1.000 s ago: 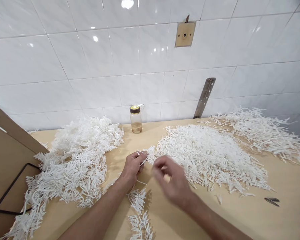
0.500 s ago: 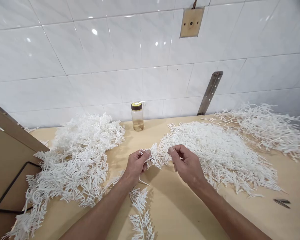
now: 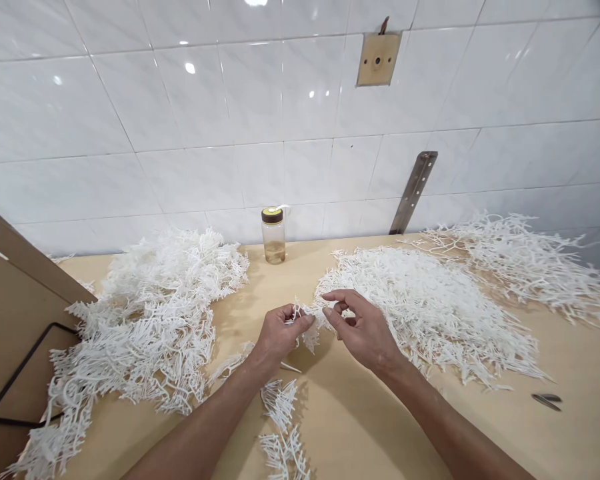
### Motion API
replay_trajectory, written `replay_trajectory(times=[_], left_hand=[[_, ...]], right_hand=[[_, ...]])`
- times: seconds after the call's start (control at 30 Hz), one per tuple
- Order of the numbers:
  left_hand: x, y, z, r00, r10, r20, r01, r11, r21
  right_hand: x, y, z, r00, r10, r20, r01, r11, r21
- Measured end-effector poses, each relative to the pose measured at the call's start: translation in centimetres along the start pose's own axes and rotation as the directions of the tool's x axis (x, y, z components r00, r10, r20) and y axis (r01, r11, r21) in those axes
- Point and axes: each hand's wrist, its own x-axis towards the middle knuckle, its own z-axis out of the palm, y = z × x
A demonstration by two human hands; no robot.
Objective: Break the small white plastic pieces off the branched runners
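My left hand pinches a white branching sprig that looks like plastic, its fine twigs sticking out past the thumb. Just to the right of it is my right hand, index finger and thumb apart, with nothing I can see between them. Behind and beyond my right hand spreads a flat heap of white sprigs. Below my left wrist a few loose sprigs lie on the wooden table.
A larger pile of white sprigs lies at the left, against a brown box. At the back stands a bottle with some liquid. More long white strands lie far right, and small dark snips near the right front.
My left hand has moved slightly right and down with the sprig. My right index finger has stretched out from the thumb, opening the earlier pinch. The view has shifted slightly.
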Motion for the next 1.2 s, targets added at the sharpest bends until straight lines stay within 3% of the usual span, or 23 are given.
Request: replay_trajectory(times=[0.1,0.27,0.57,0.8,0.97,1.2], left_hand=[[-0.1,0.3,0.0,1.000,0.002,0.011,-0.003,1.000,0.026],[-0.2,0.5,-0.1,0.999,-0.041,0.008,0.041,0.999,0.000],[0.2,0.3,-0.4,0.995,-0.081,0.051,0.089,0.982,-0.169],[-0.2,0.7,-0.3,0.994,-0.064,0.084,0.066,0.998,-0.021],[-0.5,0.9,0.0,0.993,-0.065,0.101,0.065,0.998,0.007],[-0.2,0.4,0.0,0.998,-0.054,0.011,0.054,0.998,0.021]], right_hand=[[0.2,-0.2,-0.2,0.992,-0.108,0.059,0.111,0.992,-0.059],[0.2,0.1,-0.2,0.982,-0.123,0.142,0.140,0.983,-0.119],[-0.1,0.1,0.1,0.985,0.055,0.166,-0.045,0.997,-0.065],[0.3,-0.2,-0.8,0.949,0.199,0.244,-0.234,0.964,0.125],[0.4,-0.6,-0.7,0.919,0.179,0.351,-0.235,0.964,0.125],[0.2,-1.0,-0.5,0.926,0.221,0.306,-0.255,0.964,0.076]])
